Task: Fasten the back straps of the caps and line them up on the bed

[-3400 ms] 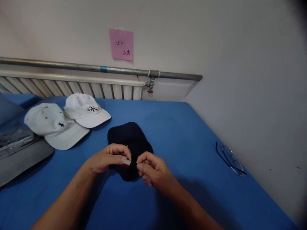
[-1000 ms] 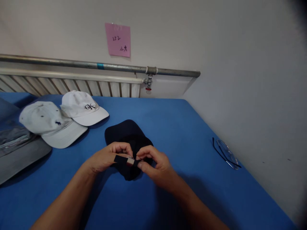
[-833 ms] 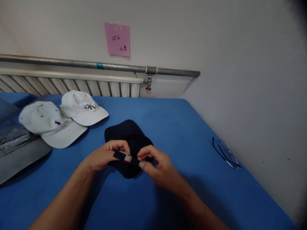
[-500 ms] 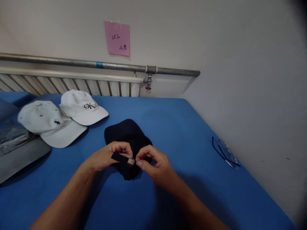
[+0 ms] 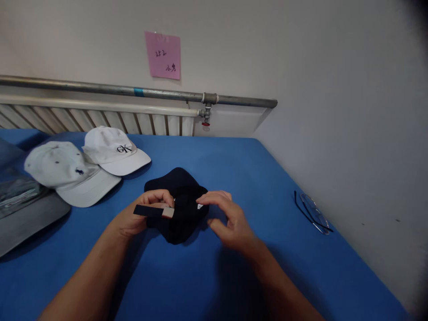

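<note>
A dark navy cap (image 5: 174,178) lies on the blue surface in front of me, its brim pointing to the back left and its dark inside facing me. My left hand (image 5: 133,219) is closed on the cap's back strap (image 5: 149,211), near a metal buckle (image 5: 168,212); the strap's loose end sticks out to the left. At the cap's right side, my right hand (image 5: 232,219) is open, with thumb and fingers apart. Its fingertips are beside a small white tag (image 5: 199,206); whether they touch the cap I cannot tell.
On the left lie a white cap (image 5: 110,145) with black letters, a pale cap (image 5: 56,162) and a grey cap (image 5: 36,220). Eyeglasses (image 5: 314,214) rest near the right edge. A radiator (image 5: 127,122) and a pipe (image 5: 96,87) run behind the blue surface (image 5: 230,160).
My right hand has let go by the buckle and moved right, its fingers opening. My left hand has shifted slightly left and up with the strap and buckle.
</note>
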`<action>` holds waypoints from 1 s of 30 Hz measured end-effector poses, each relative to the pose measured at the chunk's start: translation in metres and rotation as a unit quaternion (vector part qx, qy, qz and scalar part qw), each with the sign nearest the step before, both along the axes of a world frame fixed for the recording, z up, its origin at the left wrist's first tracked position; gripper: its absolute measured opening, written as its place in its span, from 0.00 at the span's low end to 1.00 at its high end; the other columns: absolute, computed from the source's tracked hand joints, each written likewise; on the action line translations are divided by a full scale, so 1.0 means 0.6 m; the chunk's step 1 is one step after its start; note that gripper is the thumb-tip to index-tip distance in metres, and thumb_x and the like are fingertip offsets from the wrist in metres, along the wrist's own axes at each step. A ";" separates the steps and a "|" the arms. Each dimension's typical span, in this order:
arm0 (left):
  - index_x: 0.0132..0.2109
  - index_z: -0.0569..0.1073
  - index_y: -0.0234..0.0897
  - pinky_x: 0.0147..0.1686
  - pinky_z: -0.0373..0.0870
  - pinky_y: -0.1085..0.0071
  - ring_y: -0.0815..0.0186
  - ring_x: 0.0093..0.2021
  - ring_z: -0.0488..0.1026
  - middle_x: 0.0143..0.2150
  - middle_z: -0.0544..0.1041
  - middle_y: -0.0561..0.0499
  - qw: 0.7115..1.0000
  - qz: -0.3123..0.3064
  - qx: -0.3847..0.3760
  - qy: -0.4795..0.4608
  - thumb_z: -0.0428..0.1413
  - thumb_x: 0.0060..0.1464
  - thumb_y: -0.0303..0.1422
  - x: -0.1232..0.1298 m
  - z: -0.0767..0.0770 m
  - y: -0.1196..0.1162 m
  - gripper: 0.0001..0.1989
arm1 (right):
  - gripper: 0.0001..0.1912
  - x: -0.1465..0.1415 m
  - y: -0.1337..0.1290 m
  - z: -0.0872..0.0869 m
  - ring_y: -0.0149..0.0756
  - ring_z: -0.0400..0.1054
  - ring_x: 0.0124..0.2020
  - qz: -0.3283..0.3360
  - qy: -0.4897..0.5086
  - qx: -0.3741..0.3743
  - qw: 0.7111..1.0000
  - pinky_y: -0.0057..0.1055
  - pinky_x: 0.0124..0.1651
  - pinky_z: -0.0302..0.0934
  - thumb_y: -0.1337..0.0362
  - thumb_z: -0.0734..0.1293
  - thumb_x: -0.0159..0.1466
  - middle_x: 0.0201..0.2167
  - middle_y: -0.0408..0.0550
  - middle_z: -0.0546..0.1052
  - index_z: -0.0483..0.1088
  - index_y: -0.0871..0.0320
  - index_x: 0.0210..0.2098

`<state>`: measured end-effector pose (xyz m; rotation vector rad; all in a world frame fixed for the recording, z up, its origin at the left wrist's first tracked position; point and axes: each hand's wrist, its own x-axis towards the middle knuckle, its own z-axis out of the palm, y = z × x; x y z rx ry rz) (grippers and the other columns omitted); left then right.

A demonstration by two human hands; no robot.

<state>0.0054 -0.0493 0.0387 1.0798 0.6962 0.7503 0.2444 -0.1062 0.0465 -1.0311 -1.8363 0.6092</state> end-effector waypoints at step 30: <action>0.28 0.68 0.34 0.20 0.50 0.78 0.75 0.22 0.59 0.25 0.69 0.54 0.999 -0.053 -0.013 0.004 0.64 0.50 0.40 -0.002 0.011 -0.008 0.16 | 0.16 -0.011 -0.001 -0.001 0.40 0.69 0.41 -0.009 0.036 -0.142 0.989 0.41 0.48 0.62 0.72 0.58 0.55 0.31 0.45 0.76 0.74 0.52 0.33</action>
